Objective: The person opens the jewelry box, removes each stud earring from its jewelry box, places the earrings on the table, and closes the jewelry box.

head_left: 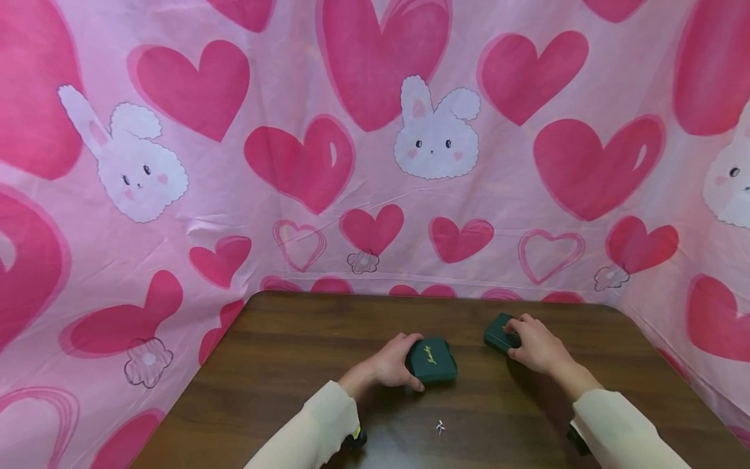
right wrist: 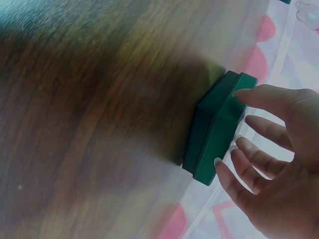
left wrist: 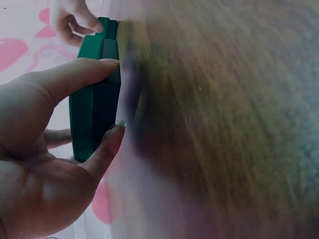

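A dark green box with gold script on its lid, like a jewelry box, is near the middle of the table. My left hand grips it from the left, thumb on the near edge and fingers at the far edge. In the left wrist view this green box looks tilted, with a shadow beside it. Farther back and right is a second green box. My right hand holds this one, thumb and fingertips on the lid's edges in the right wrist view. Its underside rests on the table.
Small thin whitish pieces lie on the brown wooden table, nearer than the boxes; their kind is too small to tell. A pink cloth with hearts and rabbits hangs behind the table and along its sides.
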The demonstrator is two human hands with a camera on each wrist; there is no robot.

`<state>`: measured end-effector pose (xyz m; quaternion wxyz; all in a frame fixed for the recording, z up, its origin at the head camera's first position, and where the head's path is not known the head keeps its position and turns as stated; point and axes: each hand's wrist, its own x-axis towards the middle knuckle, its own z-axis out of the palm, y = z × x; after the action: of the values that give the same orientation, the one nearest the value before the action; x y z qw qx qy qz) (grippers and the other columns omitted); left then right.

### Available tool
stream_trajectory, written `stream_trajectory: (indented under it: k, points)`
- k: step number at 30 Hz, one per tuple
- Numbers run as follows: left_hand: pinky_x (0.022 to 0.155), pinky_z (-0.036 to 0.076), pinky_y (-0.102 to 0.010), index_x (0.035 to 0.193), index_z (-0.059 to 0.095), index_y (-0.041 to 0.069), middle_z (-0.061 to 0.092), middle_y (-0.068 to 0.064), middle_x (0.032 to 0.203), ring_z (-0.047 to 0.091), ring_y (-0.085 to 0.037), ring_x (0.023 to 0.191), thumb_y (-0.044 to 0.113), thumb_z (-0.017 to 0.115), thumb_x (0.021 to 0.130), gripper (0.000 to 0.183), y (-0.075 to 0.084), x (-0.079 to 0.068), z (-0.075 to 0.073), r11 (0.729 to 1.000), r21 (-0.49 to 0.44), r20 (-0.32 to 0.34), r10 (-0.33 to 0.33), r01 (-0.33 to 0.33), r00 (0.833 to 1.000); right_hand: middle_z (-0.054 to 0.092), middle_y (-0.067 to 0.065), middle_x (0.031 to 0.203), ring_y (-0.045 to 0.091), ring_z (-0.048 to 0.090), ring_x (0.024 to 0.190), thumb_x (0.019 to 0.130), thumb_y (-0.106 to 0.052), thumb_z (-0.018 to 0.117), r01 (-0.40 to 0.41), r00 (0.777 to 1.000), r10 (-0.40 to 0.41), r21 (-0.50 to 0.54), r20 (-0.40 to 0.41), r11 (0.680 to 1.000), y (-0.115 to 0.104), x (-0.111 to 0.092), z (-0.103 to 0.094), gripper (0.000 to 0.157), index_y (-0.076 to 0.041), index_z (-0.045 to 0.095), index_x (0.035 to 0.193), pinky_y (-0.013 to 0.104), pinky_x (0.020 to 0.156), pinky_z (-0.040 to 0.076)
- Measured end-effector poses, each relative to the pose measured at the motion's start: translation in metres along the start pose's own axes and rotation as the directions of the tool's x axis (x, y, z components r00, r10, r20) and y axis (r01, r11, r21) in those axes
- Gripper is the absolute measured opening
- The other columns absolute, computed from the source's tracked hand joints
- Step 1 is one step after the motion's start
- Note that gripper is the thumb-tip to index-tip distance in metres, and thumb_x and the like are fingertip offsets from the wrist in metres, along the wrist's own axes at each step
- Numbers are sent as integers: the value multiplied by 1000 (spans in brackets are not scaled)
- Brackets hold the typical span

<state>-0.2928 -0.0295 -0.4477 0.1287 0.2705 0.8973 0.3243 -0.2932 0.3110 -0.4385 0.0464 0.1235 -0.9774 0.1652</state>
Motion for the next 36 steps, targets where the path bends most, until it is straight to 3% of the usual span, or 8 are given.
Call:
stream_trajectory:
  k: [5,12,20,27,36]
  points:
    - [105,45,-46,150,44,10,52,-7,128,52,-19,113,22,92,76,89,-2,-1,2,1000,-6,24,4,-4,1000,60,15,108,36,59,102,84,-19,80,20,1000,-19,-21,4,1000,-10,-1,-3,30,-7,69,109,62,73,52]
    - [104,46,-43,148,46,11,52,-4,125,52,-17,111,21,94,73,90,-5,-1,4,1000,-21,23,4,-3,1000,62,7,104,31,62,99,87,-20,80,70,997,-70,-6,17,998,-34,0,-3,25,-9,69,106,60,70,53]
    - [103,47,-47,148,45,21,51,0,128,51,-15,112,32,93,74,88,-21,1,10,1000,-19,30,15,-15,999,64,9,109,29,63,99,85,-26,82,133,991,-133,-30,4,991,-60,4,2,39,-7,68,115,55,72,54]
    - [103,47,-43,149,45,12,52,-5,128,52,-18,111,24,93,75,90,-8,-5,4,1000,-5,40,5,-5,999,65,11,115,31,63,105,85,-24,83,166,986,-166,2,9,986,-79,4,5,44,-6,68,122,56,81,55]
    - [104,46,-46,147,45,15,51,-5,126,52,-19,111,23,91,78,83,-6,-9,2,1000,-8,56,-12,13,998,62,9,123,27,60,112,84,-30,84,139,987,-142,42,77,989,-99,3,13,54,-10,65,130,55,91,54]
